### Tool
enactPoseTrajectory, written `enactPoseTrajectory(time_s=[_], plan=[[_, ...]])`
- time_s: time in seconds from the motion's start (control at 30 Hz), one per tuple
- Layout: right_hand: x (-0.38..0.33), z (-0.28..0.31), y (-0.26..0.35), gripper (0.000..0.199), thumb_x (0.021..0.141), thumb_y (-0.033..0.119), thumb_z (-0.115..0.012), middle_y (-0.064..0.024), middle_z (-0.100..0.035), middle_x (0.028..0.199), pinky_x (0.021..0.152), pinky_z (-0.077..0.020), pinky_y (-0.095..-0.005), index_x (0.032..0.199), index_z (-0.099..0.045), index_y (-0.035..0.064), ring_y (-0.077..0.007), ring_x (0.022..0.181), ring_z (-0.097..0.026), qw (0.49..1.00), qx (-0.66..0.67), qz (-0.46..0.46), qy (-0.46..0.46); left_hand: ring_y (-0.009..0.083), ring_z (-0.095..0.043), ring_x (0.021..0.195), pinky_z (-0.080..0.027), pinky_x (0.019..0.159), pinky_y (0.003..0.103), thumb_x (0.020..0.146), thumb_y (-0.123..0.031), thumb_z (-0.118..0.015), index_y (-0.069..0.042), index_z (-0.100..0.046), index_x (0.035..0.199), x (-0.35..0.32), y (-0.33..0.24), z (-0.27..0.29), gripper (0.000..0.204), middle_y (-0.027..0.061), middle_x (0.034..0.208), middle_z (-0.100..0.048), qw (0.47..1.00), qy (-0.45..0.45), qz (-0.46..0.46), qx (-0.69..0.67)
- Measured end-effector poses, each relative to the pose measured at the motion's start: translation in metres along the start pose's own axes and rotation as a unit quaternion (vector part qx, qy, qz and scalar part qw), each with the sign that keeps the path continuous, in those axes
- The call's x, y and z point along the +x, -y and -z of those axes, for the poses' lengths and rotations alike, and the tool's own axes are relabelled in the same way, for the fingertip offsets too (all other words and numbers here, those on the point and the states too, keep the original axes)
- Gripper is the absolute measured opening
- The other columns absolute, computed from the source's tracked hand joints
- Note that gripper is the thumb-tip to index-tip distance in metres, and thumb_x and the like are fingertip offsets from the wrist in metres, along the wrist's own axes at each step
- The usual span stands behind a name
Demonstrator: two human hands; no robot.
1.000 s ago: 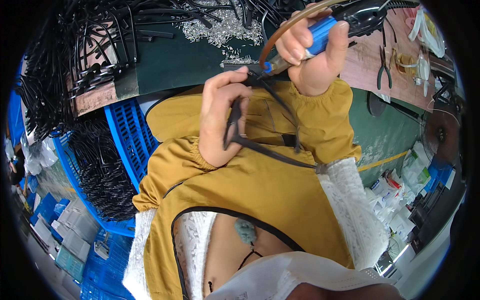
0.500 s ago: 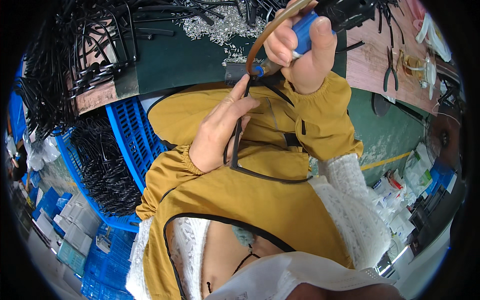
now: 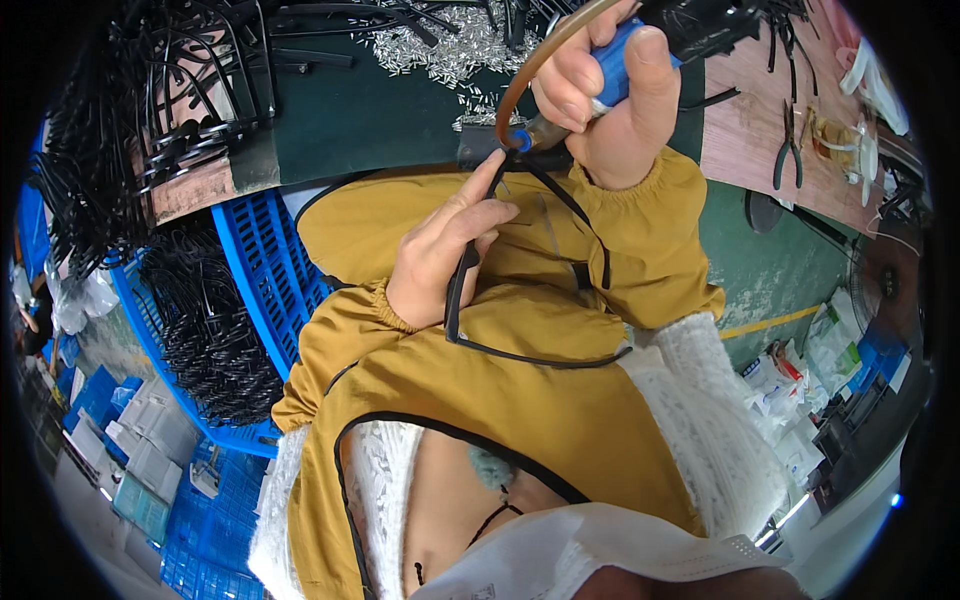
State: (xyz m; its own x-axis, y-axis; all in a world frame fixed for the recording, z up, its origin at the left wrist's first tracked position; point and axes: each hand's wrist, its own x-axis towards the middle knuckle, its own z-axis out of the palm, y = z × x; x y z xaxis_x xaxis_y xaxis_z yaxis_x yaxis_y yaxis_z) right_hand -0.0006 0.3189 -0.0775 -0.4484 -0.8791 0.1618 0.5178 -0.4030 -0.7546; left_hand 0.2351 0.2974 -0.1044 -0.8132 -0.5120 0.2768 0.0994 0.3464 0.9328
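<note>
My right hand (image 3: 622, 115) is wrapped around a tool with a blue grip (image 3: 612, 66), its far part bound in black and its nose pointing down left. A brown hose (image 3: 530, 70) curves beside the fingers to a blue fitting at the nose. My left hand (image 3: 435, 255) is closed on a thin black bent strip (image 3: 454, 310), which forms an open loop over my lap. The index fingertip lies beside the tool's nose, where the strip meets it. A small black block (image 3: 478, 147) sits at the table edge; the exact contact there is hidden.
Small silvery metal pins (image 3: 450, 45) lie heaped on the dark green mat (image 3: 340, 120). Bunches of black strips (image 3: 90, 150) hang at the left edge. A blue basket (image 3: 255, 270) below holds more. Pliers (image 3: 788, 150) and a clear container (image 3: 838, 138) are at the right.
The black strip's lower corner has shifted slightly left and down, and its loop has opened wider. My left hand has tilted a little; the tool stays at nearly the same place.
</note>
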Motion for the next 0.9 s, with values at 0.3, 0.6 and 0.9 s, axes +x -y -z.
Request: enactPoseTrajectory(time_s=[0.3,0.6,0.9], plan=[[-0.015,0.014,0.004,0.047,0.101,0.062,-0.054,0.0044,-0.051,0.076,0.047,-0.0342,-0.0217,0.115,-0.059,0.0175,-0.0066,0.056,-0.046,0.994,0.098,-0.030,-0.041,0.0366,-0.070,0.109,-0.057,0.086,0.040,0.093,0.005,-0.054,0.002,-0.064,0.110,0.001,-0.013,0.020,0.020,0.0337,0.132,-0.062,0.999,-0.011,-0.007,0.048],[-0.023,0.092,0.059,0.044,0.100,0.050,-0.063,0.0006,-0.049,0.076,0.050,-0.0360,-0.0195,0.115,-0.060,0.0080,-0.0081,0.062,-0.045,0.987,0.045,0.122,-0.095,0.0448,-0.069,0.085,-0.052,0.077,0.052,0.095,-0.019,-0.054,-0.005,-0.056,0.113,-0.058,-0.036,0.207,0.022,0.0218,0.096,-0.070,0.656,-0.437,0.310,0.532],[-0.025,0.095,0.054,0.033,0.102,0.044,-0.061,0.0008,-0.050,0.075,0.050,-0.0344,-0.0201,0.110,-0.061,0.0119,-0.0075,0.058,-0.046,0.981,0.033,0.135,-0.136,0.0396,-0.046,0.138,-0.027,0.121,0.048,0.089,-0.006,-0.057,0.004,-0.038,0.151,0.045,0.028,0.218,0.066,0.0239,0.145,-0.051,0.740,-0.424,-0.056,0.519]])
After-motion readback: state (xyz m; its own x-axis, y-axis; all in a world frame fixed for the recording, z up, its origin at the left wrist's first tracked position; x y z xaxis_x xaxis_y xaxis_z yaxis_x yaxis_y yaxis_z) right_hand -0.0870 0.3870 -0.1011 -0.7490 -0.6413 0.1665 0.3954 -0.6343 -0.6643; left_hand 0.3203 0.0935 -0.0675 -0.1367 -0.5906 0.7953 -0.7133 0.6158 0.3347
